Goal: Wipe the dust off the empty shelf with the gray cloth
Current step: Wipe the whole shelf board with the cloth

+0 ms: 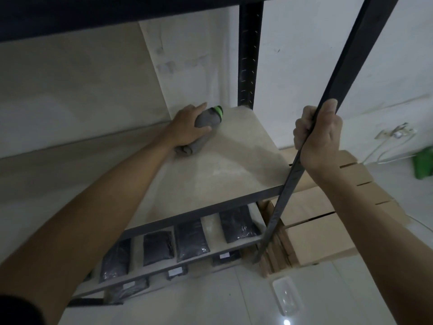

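The empty shelf (225,170) is a pale board in a dark metal rack. A rolled gray cloth (206,118) with a green edge lies on it near the back right corner. My left hand (187,127) presses down on the cloth, fingers wrapped over it, arm stretched across the board. My right hand (318,137) grips the rack's front right upright post (346,66) at about shelf height. Part of the cloth is hidden under my left palm.
The rear upright post (249,55) stands just behind the cloth against the white wall. The lower shelf holds several dark packets (192,240). Cardboard boxes (314,233) sit on the floor to the right, with a green bag (424,163) and a wall socket (396,133) beyond.
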`<state>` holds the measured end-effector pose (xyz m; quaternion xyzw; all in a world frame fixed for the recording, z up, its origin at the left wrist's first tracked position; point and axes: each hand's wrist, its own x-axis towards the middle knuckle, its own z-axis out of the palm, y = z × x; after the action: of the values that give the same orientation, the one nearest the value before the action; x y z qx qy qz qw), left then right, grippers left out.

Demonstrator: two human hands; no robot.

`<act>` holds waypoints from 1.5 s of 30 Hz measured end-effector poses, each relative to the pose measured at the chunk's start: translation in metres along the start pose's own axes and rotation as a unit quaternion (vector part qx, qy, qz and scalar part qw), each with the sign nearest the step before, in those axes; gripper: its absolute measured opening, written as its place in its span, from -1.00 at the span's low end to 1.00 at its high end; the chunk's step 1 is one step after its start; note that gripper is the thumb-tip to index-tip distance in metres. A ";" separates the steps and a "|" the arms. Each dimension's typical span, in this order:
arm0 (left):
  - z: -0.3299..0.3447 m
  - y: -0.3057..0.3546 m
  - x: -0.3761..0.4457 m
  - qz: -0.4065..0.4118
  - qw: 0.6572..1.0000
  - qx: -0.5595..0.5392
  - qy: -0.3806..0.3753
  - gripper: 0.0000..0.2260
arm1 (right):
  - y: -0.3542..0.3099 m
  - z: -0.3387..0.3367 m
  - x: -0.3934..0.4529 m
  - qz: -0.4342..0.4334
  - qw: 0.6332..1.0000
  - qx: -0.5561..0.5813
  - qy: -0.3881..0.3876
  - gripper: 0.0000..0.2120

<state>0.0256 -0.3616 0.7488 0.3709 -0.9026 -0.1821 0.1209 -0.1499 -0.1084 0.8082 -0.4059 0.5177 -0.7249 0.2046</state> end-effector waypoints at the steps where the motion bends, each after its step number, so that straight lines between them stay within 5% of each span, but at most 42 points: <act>1: 0.002 -0.002 0.000 -0.007 1.000 0.018 -0.005 -0.35 | 0.001 -0.001 0.000 -0.001 1.000 -0.001 -0.001 -0.26; 7: -0.016 0.000 -0.015 0.079 0.992 0.016 -0.093 -0.47 | 0.005 -0.004 0.001 -0.001 1.000 -0.015 0.007 -0.33; 13: -0.003 0.003 -0.037 0.051 0.994 0.068 -0.072 -0.59 | 0.006 -0.006 0.001 -0.007 1.000 -0.028 0.012 -0.22; 20: 0.000 0.026 -0.074 0.173 0.975 0.086 -0.110 -0.54 | 0.008 -0.008 0.002 -0.009 1.000 -0.018 0.007 -0.27; 24: -0.005 0.019 -0.048 0.079 0.993 0.088 -0.002 -0.53 | 0.009 -0.007 0.003 -0.010 1.000 -0.009 -0.003 -0.31; 27: 0.011 0.033 -0.059 0.053 0.991 0.113 -0.037 -0.54 | 0.009 -0.007 0.003 -0.012 1.000 -0.005 -0.002 -0.33; 35: 0.012 0.077 -0.148 0.249 0.956 0.074 -0.133 -0.56 | 0.010 -0.007 0.003 -0.015 1.000 -0.019 0.001 -0.28; 39: -0.003 0.049 -0.089 0.112 0.990 0.085 0.029 -0.54 | 0.008 -0.006 0.002 -0.013 1.000 -0.026 0.007 -0.26; 41: 0.008 0.035 -0.068 0.030 0.992 0.119 0.004 -0.53 | 0.008 -0.005 0.002 -0.012 0.999 -0.027 0.014 -0.24; 45: 0.030 0.063 -0.108 0.091 0.989 0.118 -0.003 -0.53 | 0.009 -0.006 0.000 -0.015 0.999 -0.031 0.010 -0.15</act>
<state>0.0511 -0.2359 0.7387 0.2987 -0.9479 -0.0640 0.0901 -0.1562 -0.1083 0.7996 -0.4123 0.5360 -0.7154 0.1755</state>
